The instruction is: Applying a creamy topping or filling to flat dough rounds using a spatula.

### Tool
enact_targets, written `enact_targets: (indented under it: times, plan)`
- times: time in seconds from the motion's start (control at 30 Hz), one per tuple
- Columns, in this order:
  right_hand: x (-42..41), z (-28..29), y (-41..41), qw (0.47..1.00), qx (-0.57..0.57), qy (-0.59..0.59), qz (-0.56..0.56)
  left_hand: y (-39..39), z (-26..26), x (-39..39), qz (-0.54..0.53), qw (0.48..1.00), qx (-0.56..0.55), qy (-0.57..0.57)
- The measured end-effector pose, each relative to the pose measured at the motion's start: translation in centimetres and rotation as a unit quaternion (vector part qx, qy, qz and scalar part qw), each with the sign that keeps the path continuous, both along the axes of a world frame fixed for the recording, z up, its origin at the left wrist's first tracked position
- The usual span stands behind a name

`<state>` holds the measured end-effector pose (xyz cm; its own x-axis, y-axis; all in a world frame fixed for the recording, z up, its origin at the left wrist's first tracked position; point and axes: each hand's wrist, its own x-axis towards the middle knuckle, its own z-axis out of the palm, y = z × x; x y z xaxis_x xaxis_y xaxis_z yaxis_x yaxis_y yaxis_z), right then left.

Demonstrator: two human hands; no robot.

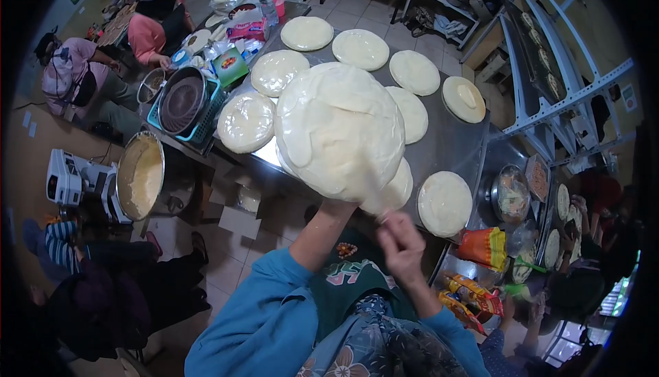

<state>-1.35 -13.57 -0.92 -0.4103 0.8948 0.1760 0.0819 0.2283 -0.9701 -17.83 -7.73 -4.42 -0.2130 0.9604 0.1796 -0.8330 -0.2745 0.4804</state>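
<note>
A large round cake [334, 130] with a pale, uneven cream coating is raised over the near part of the metal table. My left hand [341, 205] supports it from below; only the wrist and base of the hand show, and the fingers are hidden. In my right hand [402, 243] is the handle of a spreading spatula [373, 179]. Its blade is blurred and overlaps the near right part of the coating. Around the raised cake lie several smaller pale rounds, among them a coated round [445, 203] to the right and a glossy round [246, 122] to the left.
The metal table [453, 145] stretches ahead of me. Left are a turquoise basket [216, 112] with a brown tray and a mixing bowl [139, 176] of batter. Orange-yellow packets [484, 248] and a metal rack [571, 101] stand right. Several people work on both sides.
</note>
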Motion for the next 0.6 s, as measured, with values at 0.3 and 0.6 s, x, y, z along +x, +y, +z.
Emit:
enact_targets:
  times: [0.3,0.6]
  plan:
    - [-5.4,8.6,7.6,0.992,0.069,-0.103,-0.015,2.9,-0.3,-7.0,-0.039,0.999,-0.02,0.028]
    - [-6.7,10.1,7.1,0.946,0.063,-0.263,0.178,4.6,-1.6,-8.8,-0.089,0.994,-0.055,0.045]
